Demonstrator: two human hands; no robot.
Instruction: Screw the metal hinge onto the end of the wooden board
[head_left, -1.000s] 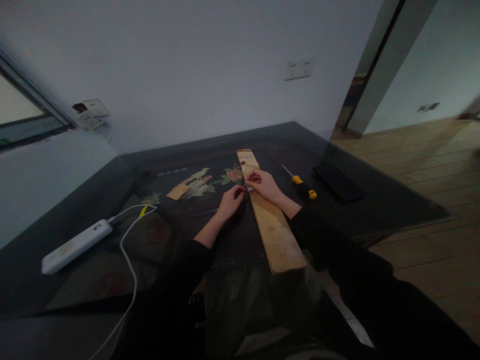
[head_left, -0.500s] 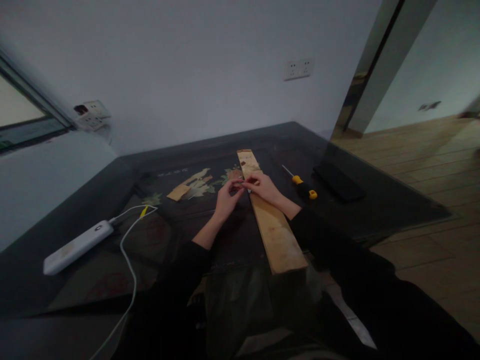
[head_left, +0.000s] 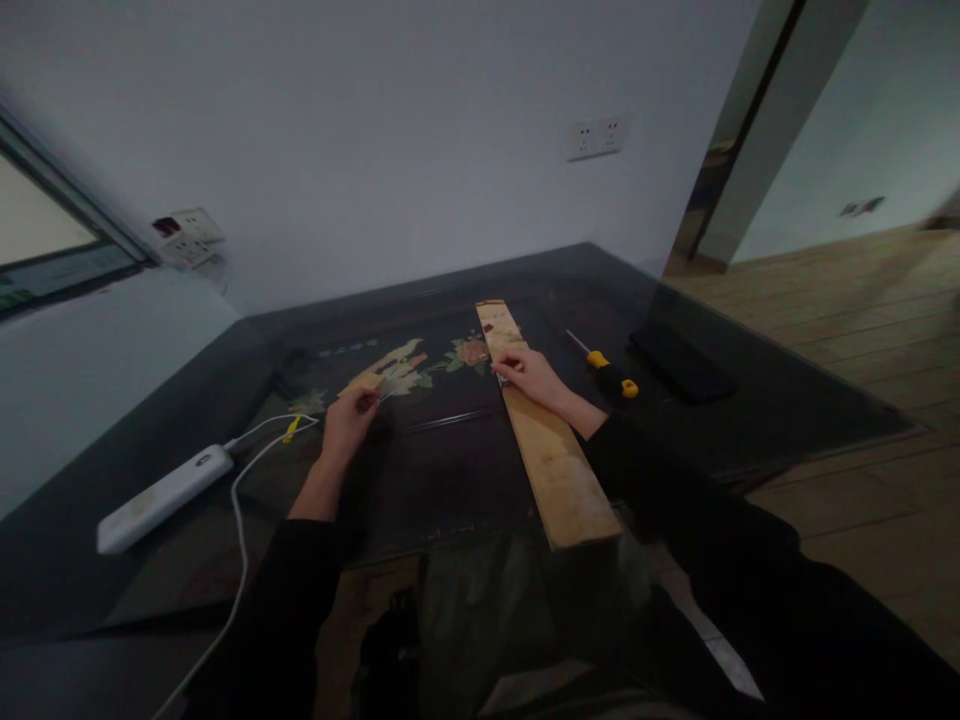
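A long, narrow wooden board lies lengthwise on the dark table, its near end sticking out past the table edge. Resting over the board's middle, my right hand has thumb and fingertips pinched together. A small shiny bit shows beneath those fingertips, too small to name. My left hand is off to the left, its fingers curled and closed beside a small flat wooden piece. A thin pale sliver shows near the left fingertips; what they hold, if anything, is hidden.
Right of the board lie a yellow-and-black screwdriver and a flat black object. At the left, a white power bank trails a white cable. The dark table, printed with flowers, meets the wall behind.
My left hand has left my right hand and moved left to the small wooden piece. My right hand stays over the board, still pinched.
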